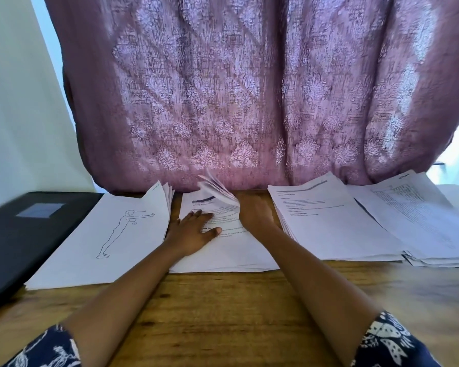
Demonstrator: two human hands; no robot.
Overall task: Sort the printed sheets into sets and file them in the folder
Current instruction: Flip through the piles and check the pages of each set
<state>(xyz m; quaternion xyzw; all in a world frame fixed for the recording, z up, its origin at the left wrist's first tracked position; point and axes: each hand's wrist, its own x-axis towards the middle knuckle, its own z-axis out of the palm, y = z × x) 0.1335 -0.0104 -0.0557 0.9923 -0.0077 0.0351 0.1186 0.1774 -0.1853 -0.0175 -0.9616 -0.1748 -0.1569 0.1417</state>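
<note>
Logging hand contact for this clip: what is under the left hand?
The left hand lies flat on the top printed sheet of the middle stack. Its edges show more sheets below; their print and the table beneath are covered.

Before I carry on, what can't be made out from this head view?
All in the head view:
- Lifted pages on the middle stack: blurred by motion, so they cannot be counted.
- Right hand: its fingers are hidden behind the back of the hand, so the grip is unclear.
- Print on the sheets: too small to read.
- Folder: cut off by the left edge.
- Far right stack: cut off by the right edge.
</note>
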